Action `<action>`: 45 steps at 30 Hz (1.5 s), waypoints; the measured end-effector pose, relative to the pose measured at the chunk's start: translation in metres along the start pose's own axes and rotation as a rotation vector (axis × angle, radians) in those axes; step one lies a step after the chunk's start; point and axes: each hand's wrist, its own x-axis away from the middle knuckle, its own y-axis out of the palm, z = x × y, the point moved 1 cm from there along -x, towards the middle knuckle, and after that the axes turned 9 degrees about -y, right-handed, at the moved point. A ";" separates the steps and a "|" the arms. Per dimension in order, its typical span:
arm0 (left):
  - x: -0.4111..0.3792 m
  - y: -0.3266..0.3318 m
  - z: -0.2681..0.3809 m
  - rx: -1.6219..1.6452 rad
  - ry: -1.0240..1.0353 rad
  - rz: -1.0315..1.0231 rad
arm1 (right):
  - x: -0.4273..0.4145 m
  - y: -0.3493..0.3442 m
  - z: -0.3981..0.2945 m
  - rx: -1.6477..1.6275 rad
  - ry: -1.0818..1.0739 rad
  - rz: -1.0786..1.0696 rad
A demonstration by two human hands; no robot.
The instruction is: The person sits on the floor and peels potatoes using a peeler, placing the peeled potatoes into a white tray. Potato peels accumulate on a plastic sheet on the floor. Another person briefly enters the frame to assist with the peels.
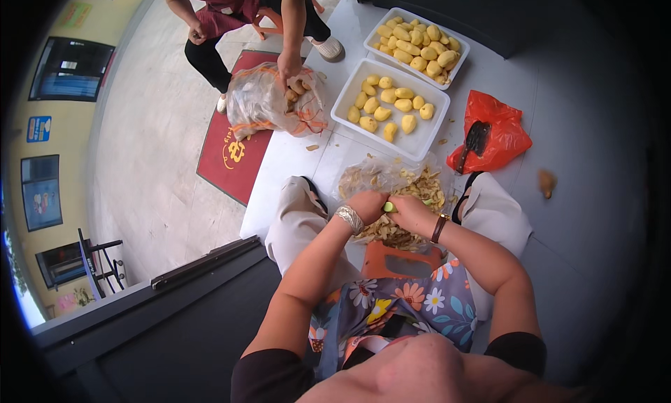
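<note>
My right hand (411,213) is closed around a green-handled tool (389,207), likely a peeler; its working end is hidden. Close beside it, my left hand (368,206) has curled fingers, and whatever lies inside them is out of sight. Both hands are above a heap of potato peelings (390,234) on a clear plastic bag (361,176) between my feet. Beyond them, a white plastic tub (427,150) holds several peeled potatoes (388,95). A second white tub (455,82) behind it is fuller of peeled potatoes (409,47).
A seated co-worker's hand (289,65) reaches into a sack (257,99) of unpeeled potatoes (296,88). On the right, a dark-bladed cleaver (476,138) rests on a red plastic bag (500,123). A blurred brown object (547,183) is farther right. An orange stool (375,259) shows beneath me.
</note>
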 end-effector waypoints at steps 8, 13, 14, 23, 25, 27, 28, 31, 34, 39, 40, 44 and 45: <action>-0.002 0.005 0.000 0.008 0.011 0.028 | 0.001 -0.002 -0.002 0.039 0.008 -0.005; -0.002 0.006 -0.001 0.002 0.011 0.035 | 0.000 -0.001 -0.003 0.006 0.000 0.000; -0.002 0.006 -0.001 -0.001 0.014 0.034 | 0.000 -0.001 -0.003 0.000 -0.002 0.002; 0.004 -0.007 0.011 -0.065 -0.030 -0.007 | 0.003 0.005 -0.001 0.036 0.016 -0.015; 0.002 0.001 0.006 -0.059 -0.001 0.015 | 0.002 0.005 -0.002 0.034 0.034 -0.032; 0.000 0.004 0.002 -0.028 -0.008 0.022 | 0.000 0.003 -0.004 0.040 0.042 -0.039; 0.000 0.003 0.002 -0.012 -0.013 0.031 | 0.001 0.004 -0.005 0.032 0.042 -0.027; -0.001 0.008 -0.001 0.073 0.004 0.060 | 0.000 0.002 -0.008 0.026 0.028 0.038; -0.005 0.007 -0.005 0.217 0.019 0.129 | -0.004 -0.002 -0.002 -0.073 0.005 0.120; -0.002 0.003 -0.007 0.518 0.034 0.263 | -0.015 -0.011 -0.002 -0.499 0.160 0.131; -0.001 0.001 -0.007 0.564 0.028 0.256 | -0.016 -0.009 0.000 -0.600 0.196 0.143; -0.004 0.003 -0.010 0.637 0.052 0.322 | -0.021 0.005 0.006 -0.873 0.237 0.207; -0.005 0.005 -0.010 0.633 0.068 0.363 | -0.021 0.006 0.004 -0.896 0.252 0.217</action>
